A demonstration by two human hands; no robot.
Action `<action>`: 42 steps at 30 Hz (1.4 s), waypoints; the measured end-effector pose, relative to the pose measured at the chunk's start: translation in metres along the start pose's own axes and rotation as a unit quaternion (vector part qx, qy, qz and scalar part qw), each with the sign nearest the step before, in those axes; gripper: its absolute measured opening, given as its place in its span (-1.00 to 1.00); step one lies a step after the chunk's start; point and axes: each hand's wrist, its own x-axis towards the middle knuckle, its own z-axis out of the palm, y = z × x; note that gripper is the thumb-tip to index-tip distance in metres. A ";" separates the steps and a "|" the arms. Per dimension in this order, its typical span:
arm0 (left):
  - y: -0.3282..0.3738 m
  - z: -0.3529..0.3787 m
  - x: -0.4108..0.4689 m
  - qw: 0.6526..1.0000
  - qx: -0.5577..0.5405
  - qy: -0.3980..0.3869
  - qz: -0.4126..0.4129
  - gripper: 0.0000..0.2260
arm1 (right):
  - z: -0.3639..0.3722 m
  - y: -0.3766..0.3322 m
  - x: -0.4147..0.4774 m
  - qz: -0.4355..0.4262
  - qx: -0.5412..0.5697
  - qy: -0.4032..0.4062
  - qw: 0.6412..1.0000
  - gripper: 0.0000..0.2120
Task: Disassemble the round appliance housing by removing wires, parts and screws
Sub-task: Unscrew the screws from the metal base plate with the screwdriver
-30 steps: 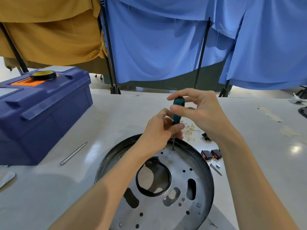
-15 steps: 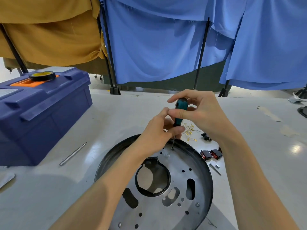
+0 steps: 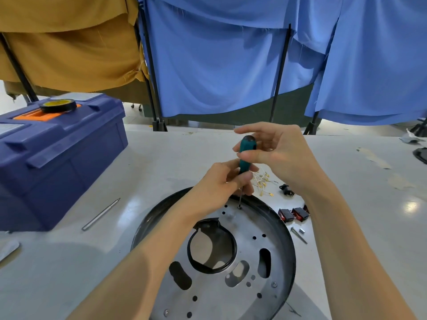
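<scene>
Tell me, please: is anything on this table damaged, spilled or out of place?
Nothing looks spilled or broken. Only the table has worn, discoloured patches near its right edge. The gold-tipped wires and red switches beside the round housing look like removed parts, laid loosely.

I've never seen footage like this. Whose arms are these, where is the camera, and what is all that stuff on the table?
There is no machine here. These are a person's two bare arms, filmed by a camera worn on the head and looking down. The left hand grips the lower end of a green-handled screwdriver, and the right hand pinches its top. The tip sits on a screw at the far edge of the round appliance housing. Right of it lie loose wires with gold terminals and red switches. On the left stands a blue toolbox with a roll of tape on top, and a metal rod lies beside it.
</scene>
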 end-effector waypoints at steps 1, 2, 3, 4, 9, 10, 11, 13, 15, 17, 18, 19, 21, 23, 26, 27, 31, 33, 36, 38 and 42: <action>0.001 -0.001 -0.001 1.000 -0.009 -0.008 -0.005 -0.83 | -0.002 0.000 0.000 -0.001 0.017 -0.005 1.000 -0.70; 0.001 -0.002 -0.001 1.000 -0.015 -0.008 -0.009 -0.80 | -0.003 0.000 0.000 0.001 0.036 -0.011 0.999 -0.72; 0.001 -0.003 -0.001 1.000 -0.017 -0.003 -0.009 -0.79 | -0.004 0.000 -0.001 0.002 0.047 -0.019 0.999 -0.73; 0.002 -0.002 -0.001 1.000 -0.013 0.007 -0.004 -0.81 | -0.003 -0.001 -0.001 0.001 0.038 -0.026 0.999 -0.76; 0.001 0.002 0.001 0.999 0.023 0.036 0.011 -0.79 | 0.002 -0.002 0.000 -0.007 -0.053 -0.001 0.999 -0.75; 0.001 0.001 0.002 0.999 0.028 0.031 0.012 -0.82 | 0.001 -0.002 0.000 -0.008 -0.040 0.007 0.999 -0.73; 0.002 0.000 0.001 0.999 0.028 0.018 0.014 -0.86 | -0.001 -0.002 0.000 -0.007 -0.024 0.010 1.000 -0.71; 0.001 -0.002 0.000 1.000 0.010 0.002 0.008 -0.84 | -0.005 0.000 0.000 -0.008 0.015 0.001 1.000 -0.70; 0.001 -0.005 -0.001 1.000 0.000 0.007 -0.003 -0.82 | -0.005 -0.001 -0.001 -0.003 0.047 -0.015 0.999 -0.72; 0.002 -0.005 -0.001 0.999 0.023 0.024 0.004 -0.90 | -0.003 -0.001 -0.001 -0.010 0.016 -0.025 0.999 -0.79; 0.003 -0.004 -0.001 0.999 0.039 0.032 0.006 -0.88 | -0.001 -0.001 -0.001 -0.012 -0.011 -0.024 1.000 -0.79; 0.004 -0.002 0.000 0.998 0.050 0.037 0.007 -0.81 | 0.000 -0.001 -0.001 -0.010 -0.026 -0.018 0.999 -0.78; 0.005 0.000 0.000 0.998 0.057 0.033 0.006 -0.73 | 0.000 -0.002 -0.001 -0.015 -0.013 -0.008 1.000 -0.73; 0.006 0.000 0.000 0.998 0.055 0.004 0.006 -0.72 | -0.003 -0.002 -0.001 -0.017 0.022 -0.012 1.000 -0.67; 0.006 -0.002 -0.002 0.999 0.048 -0.019 -0.011 -0.84 | -0.004 -0.002 -0.002 -0.010 0.064 -0.035 0.997 -0.69; 0.005 -0.002 -0.002 0.999 0.046 -0.011 -0.011 -0.88 | -0.003 -0.002 -0.001 -0.010 0.054 -0.042 0.998 -0.73; 0.004 0.000 -0.001 0.997 0.065 0.031 -0.005 -0.92 | 0.001 -0.001 -0.001 -0.020 -0.036 -0.004 0.999 -0.76; 0.002 -0.004 -0.001 0.998 0.065 0.022 -0.007 -0.83 | -0.001 0.002 0.000 -0.018 -0.040 0.015 0.999 -0.72; 0.000 -0.008 -0.002 0.999 0.045 -0.003 -0.010 -0.77 | -0.002 0.005 0.001 -0.018 -0.015 0.020 1.000 -0.66; 0.000 -0.009 0.000 0.998 0.063 0.025 0.000 -0.74 | -0.001 0.006 0.002 -0.042 0.005 0.070 0.997 -0.71; -0.006 -0.015 0.000 0.978 0.178 0.111 -0.021 -0.77 | -0.007 0.007 0.007 -0.087 0.058 0.250 0.963 -0.85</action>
